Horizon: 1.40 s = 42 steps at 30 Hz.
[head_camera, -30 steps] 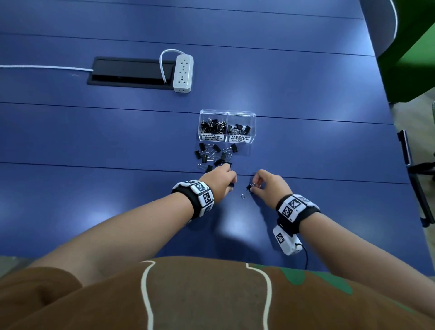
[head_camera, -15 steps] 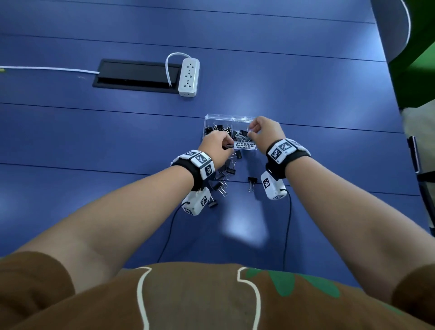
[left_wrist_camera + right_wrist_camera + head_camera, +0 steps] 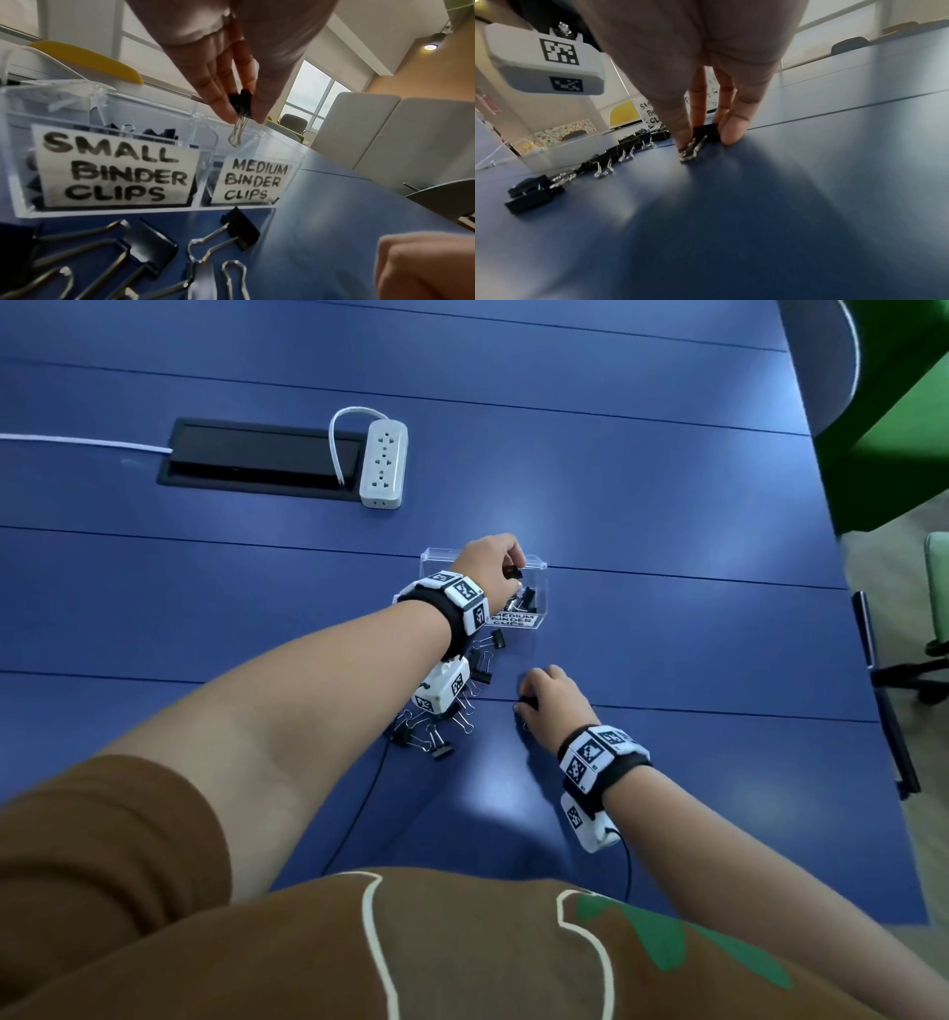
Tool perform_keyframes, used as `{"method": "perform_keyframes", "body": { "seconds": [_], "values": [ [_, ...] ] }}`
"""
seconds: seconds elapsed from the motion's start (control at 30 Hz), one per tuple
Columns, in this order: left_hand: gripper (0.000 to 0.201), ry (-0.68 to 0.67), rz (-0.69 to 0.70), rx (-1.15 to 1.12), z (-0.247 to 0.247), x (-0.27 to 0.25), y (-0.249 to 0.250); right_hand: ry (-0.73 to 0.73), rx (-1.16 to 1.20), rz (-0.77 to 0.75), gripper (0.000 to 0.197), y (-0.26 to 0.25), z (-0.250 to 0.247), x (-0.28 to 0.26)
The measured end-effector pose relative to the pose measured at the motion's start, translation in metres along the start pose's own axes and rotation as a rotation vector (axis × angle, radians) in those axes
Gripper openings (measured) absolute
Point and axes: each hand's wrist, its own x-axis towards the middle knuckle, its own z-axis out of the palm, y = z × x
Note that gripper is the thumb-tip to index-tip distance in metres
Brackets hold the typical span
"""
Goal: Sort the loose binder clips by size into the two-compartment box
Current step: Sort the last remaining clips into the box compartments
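The loose binder clips (image 3: 436, 726), black with silver wire handles, lie scattered on the blue surface (image 3: 667, 516) at 6 o'clock of the clear two-compartment box (image 3: 154, 210), labelled "SMALL" left and "MEDIUM" right. The left hand (image 3: 488, 567) pinches a held clip (image 3: 241, 103) above the medium side. The right hand (image 3: 552, 698) pinches a lone clip (image 3: 704, 130) resting on the surface. At 11 o'clock of the box sit a white power strip (image 3: 384, 463) and a black cable hatch (image 3: 257, 459).
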Motion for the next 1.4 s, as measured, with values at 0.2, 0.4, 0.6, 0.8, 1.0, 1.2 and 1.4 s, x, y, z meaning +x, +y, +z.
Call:
{"method": "perform_keyframes", "body": {
  "seconds": [0.2,0.4,0.6,0.8,1.0,1.2,1.4],
  "values": [
    [0.021,0.056,0.082,0.010,-0.002,-0.024,-0.016,0.054,0.084,-0.135,0.023,-0.021,-0.006,0.012],
    [0.014,-0.036,-0.038,0.099,-0.005,-0.075,-0.064,0.042,0.004,-0.202,0.029,-0.047,0.008,0.027],
    [0.030,-0.134,-0.161,0.225,0.009,-0.119,-0.099,0.029,-0.052,-0.173,0.024,-0.050,0.014,0.029],
    [0.028,-0.109,-0.118,0.198,0.019,-0.128,-0.096,0.056,0.016,-0.168,0.017,-0.037,0.018,0.021],
    [0.023,-0.126,-0.105,0.179,0.017,-0.131,-0.101,0.135,0.441,0.044,0.008,-0.036,-0.010,0.018],
    [0.017,-0.140,-0.113,0.160,0.014,-0.133,-0.102,0.268,0.598,0.008,0.007,-0.058,-0.073,0.056],
    [0.017,-0.153,-0.123,0.133,0.009,-0.138,-0.105,0.274,0.256,-0.027,0.012,-0.063,-0.081,0.087]
  ]
}}
